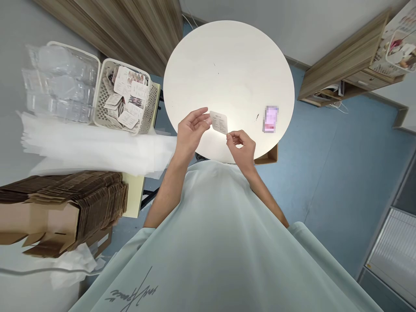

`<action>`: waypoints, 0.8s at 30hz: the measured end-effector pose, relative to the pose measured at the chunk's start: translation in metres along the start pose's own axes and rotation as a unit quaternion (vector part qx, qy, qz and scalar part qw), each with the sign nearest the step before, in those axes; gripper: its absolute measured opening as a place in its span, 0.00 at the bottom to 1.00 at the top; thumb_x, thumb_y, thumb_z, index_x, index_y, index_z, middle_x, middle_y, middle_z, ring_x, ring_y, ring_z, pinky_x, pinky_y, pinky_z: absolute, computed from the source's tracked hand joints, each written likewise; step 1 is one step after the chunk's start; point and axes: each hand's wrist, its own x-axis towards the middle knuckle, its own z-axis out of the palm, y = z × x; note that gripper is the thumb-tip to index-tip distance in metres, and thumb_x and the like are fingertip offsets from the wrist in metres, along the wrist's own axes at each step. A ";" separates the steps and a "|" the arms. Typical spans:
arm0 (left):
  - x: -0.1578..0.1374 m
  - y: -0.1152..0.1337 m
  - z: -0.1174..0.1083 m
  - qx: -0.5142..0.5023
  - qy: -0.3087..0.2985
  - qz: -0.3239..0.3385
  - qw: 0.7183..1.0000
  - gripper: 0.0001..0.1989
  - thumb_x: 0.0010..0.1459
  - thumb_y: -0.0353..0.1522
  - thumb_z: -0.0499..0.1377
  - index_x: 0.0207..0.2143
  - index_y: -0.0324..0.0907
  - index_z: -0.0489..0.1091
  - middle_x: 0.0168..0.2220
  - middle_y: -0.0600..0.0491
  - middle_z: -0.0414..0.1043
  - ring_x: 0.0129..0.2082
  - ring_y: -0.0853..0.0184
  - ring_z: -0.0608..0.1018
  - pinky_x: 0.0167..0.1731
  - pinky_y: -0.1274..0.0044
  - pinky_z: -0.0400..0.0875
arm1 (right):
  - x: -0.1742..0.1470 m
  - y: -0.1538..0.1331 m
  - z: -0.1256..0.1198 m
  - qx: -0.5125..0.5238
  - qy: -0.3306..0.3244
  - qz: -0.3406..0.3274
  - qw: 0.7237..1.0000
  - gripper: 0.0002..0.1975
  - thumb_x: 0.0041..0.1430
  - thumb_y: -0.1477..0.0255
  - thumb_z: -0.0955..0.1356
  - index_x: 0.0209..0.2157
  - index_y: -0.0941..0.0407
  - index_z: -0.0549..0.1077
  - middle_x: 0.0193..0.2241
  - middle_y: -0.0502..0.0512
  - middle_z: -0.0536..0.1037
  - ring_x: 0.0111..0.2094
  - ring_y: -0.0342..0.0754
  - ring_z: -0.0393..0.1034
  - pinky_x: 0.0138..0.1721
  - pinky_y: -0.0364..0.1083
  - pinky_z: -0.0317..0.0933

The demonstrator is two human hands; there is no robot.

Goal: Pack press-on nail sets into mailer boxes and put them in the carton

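Observation:
A small white printed card (219, 122) with rounded corners is held up over the near part of the round white table (227, 56). My left hand (193, 130) pinches its left edge between thumb and fingers, the other fingers loosely bent. At the card's lower right corner, my right hand (241, 147) grips it with thumb and forefinger. Lines of small text face me, too fine to read. To the right on the tabletop lies a phone-like object (270, 119), its surface blurred into pink and purple blocks.
On the left, a white basket (147, 102) holds many printed cards. Beside it are clear plastic boxes (61, 82), white packing sheets (104, 145) and a stack of folded brown cartons (97, 199). A wooden cabinet (347, 56) stands at the right.

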 end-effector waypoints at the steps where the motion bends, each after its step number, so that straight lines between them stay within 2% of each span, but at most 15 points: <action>1: 0.000 0.001 -0.001 0.005 0.011 0.004 1.000 0.28 0.65 0.50 0.74 0.61 0.46 0.78 0.53 0.44 0.84 0.55 0.56 0.86 0.57 0.64 0.83 | 0.001 0.000 -0.002 0.019 -0.005 0.021 1.000 0.16 0.75 0.54 0.70 0.38 0.51 0.77 0.37 0.51 0.83 0.36 0.47 0.80 0.42 0.50 0.77; 6: 0.000 0.008 -0.004 0.011 0.010 0.004 1.000 0.21 0.63 0.42 0.74 0.55 0.45 0.81 0.44 0.49 0.84 0.44 0.62 0.85 0.49 0.69 0.84 | 0.003 0.005 -0.006 0.062 -0.024 0.077 0.995 0.16 0.71 0.52 0.73 0.37 0.50 0.77 0.35 0.50 0.82 0.36 0.48 0.80 0.41 0.50 0.76; 12: 0.000 0.011 -0.003 -0.011 0.013 -0.020 1.000 0.21 0.62 0.42 0.76 0.54 0.45 0.81 0.42 0.50 0.84 0.44 0.62 0.85 0.47 0.70 0.84 | 0.002 0.008 -0.007 0.076 -0.037 0.071 0.994 0.20 0.72 0.48 0.72 0.38 0.50 0.77 0.37 0.51 0.82 0.38 0.49 0.81 0.43 0.51 0.76; 14: 0.000 0.012 -0.004 -0.041 0.015 -0.045 0.998 0.23 0.60 0.43 0.78 0.54 0.46 0.82 0.42 0.50 0.85 0.44 0.62 0.86 0.48 0.70 0.84 | 0.004 0.008 -0.009 0.087 -0.054 0.051 0.993 0.21 0.71 0.45 0.72 0.42 0.49 0.79 0.42 0.53 0.83 0.44 0.51 0.82 0.46 0.52 0.78; 16: -0.001 0.014 -0.006 -0.076 0.007 -0.077 0.994 0.25 0.58 0.44 0.79 0.54 0.46 0.82 0.41 0.50 0.85 0.44 0.62 0.86 0.49 0.69 0.84 | 0.007 0.007 -0.011 0.091 -0.081 0.024 0.992 0.25 0.66 0.42 0.75 0.51 0.47 0.80 0.51 0.55 0.84 0.54 0.55 0.82 0.52 0.55 0.79; 20: -0.004 0.016 -0.005 -0.128 -0.044 -0.142 0.981 0.29 0.54 0.44 0.82 0.55 0.45 0.82 0.39 0.51 0.85 0.42 0.62 0.87 0.51 0.66 0.84 | 0.015 0.003 -0.014 0.080 -0.151 -0.011 0.985 0.47 0.56 0.40 0.81 0.71 0.42 0.70 0.72 0.58 0.73 0.73 0.63 0.69 0.68 0.64 0.73; 22: -0.006 0.017 -0.002 -0.143 -0.071 -0.168 0.973 0.30 0.53 0.43 0.83 0.55 0.44 0.83 0.39 0.50 0.86 0.43 0.61 0.87 0.53 0.65 0.84 | 0.019 0.000 -0.014 0.086 -0.179 -0.021 0.980 0.52 0.57 0.40 0.81 0.76 0.41 0.65 0.77 0.59 0.68 0.77 0.65 0.63 0.73 0.66 0.69; 24: -0.009 0.019 0.002 -0.152 -0.090 -0.184 0.967 0.31 0.53 0.44 0.83 0.55 0.43 0.83 0.40 0.49 0.87 0.45 0.59 0.88 0.54 0.64 0.84 | 0.021 -0.004 -0.013 0.092 -0.202 -0.031 0.975 0.50 0.59 0.40 0.80 0.76 0.42 0.65 0.77 0.58 0.68 0.78 0.64 0.62 0.75 0.66 0.66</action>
